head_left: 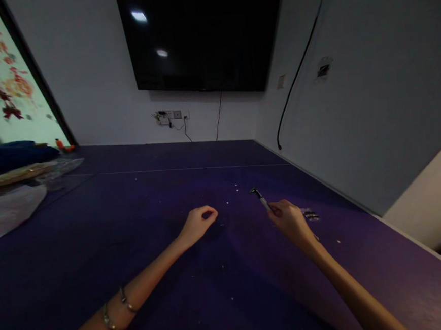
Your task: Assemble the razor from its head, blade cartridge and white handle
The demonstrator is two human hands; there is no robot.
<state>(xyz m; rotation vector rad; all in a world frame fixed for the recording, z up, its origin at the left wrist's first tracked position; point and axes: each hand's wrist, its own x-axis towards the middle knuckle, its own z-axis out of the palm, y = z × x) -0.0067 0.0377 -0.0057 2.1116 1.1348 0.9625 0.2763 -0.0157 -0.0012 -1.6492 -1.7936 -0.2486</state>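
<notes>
My right hand (290,221) is closed around the handle of a small razor (261,198), its dark head pointing up and away to the left above the purple surface (134,233). To the left, my left hand (198,224) makes a pinch, thumb and fingertips meeting in a ring. Whether anything tiny sits in that pinch cannot be made out. Just beyond my right wrist lies a clear packet (310,214) with dark pieces in it, partly hidden by the hand. Small white bits (227,202) are scattered between and around the hands.
Plastic bags (10,209) and a dark blue cloth bundle (17,154) lie at the left edge. A television (203,39) hangs on the far wall above sockets (177,114). A black cable (297,72) dangles along the right wall.
</notes>
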